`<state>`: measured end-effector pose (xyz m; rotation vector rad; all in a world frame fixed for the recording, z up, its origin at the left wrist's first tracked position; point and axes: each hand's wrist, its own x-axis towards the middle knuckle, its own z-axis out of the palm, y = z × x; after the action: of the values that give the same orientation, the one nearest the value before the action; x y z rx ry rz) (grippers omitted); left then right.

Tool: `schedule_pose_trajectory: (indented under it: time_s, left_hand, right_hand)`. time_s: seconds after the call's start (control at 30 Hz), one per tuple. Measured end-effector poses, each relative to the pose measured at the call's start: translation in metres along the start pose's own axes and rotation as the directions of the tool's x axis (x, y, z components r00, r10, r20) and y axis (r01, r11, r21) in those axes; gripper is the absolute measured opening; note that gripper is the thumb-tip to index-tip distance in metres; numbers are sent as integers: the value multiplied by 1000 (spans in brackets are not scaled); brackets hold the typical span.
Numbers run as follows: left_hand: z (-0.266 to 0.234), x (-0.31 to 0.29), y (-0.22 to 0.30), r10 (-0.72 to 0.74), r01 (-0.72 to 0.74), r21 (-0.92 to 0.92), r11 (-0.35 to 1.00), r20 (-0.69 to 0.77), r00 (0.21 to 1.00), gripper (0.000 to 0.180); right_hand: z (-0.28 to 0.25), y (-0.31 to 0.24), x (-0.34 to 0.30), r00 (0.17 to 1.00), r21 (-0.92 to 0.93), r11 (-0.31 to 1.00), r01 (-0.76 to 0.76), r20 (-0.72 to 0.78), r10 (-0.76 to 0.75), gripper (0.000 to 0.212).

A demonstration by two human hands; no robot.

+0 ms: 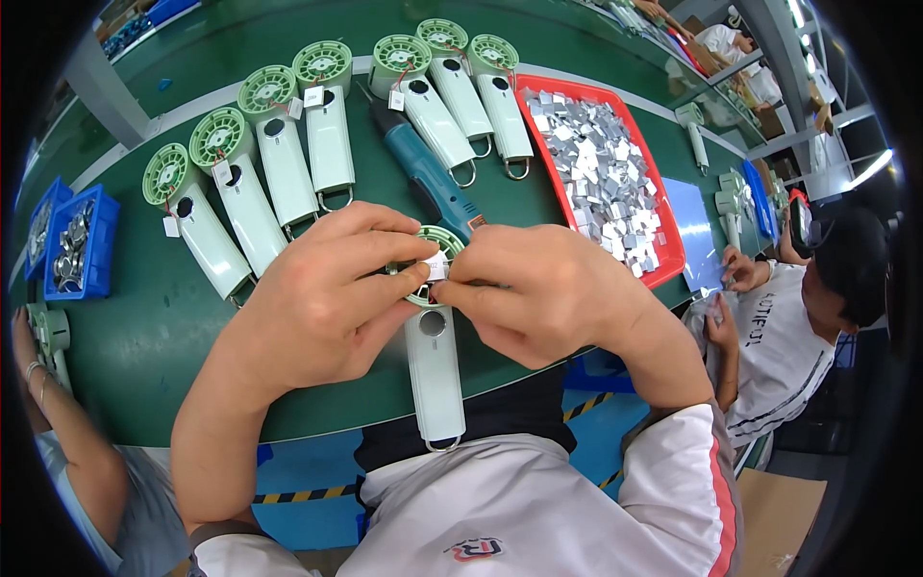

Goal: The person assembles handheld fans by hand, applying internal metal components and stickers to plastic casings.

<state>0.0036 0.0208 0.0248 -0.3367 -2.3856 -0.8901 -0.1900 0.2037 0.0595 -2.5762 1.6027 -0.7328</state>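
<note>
Your left hand [332, 288] has thumb and finger clamped on a small white tag [437, 265], right over the green head of the fan [436, 375]; your right hand [543, 288] crowds in opposite, its grip too hidden to tell. The fan points its handle at you, probably keeping that open head workable. Beyond, a teal driver [423, 168] lies among seven more fans [329, 144], a red tray [676, 245] sitting rightward, likely for easy reach.

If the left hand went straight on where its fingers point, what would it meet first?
The white tag right at its fingertips, then probably the right hand just beyond; depth over the fan is hard to judge.
</note>
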Motion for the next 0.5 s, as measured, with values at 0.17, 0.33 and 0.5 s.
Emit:
schedule_pose_trajectory:
  time_s: [0.17,0.33,0.5]
  left_hand:
    - [1,1,0,2,-2,7,1000,-1,1000,40]
    - [-1,1,1,3,-3,33,999,4,1000,40]
    - [-1,2,-1,-10,10,34,999,25,1000,41]
  right_hand:
    - [7,6,-4,961,22,998,-52,-270,56,30]
    - [16,-2,0,910,100,962,-253,-314,271,28]
    - [23,-2,-3,884,188,933,-307,-307,353,28]
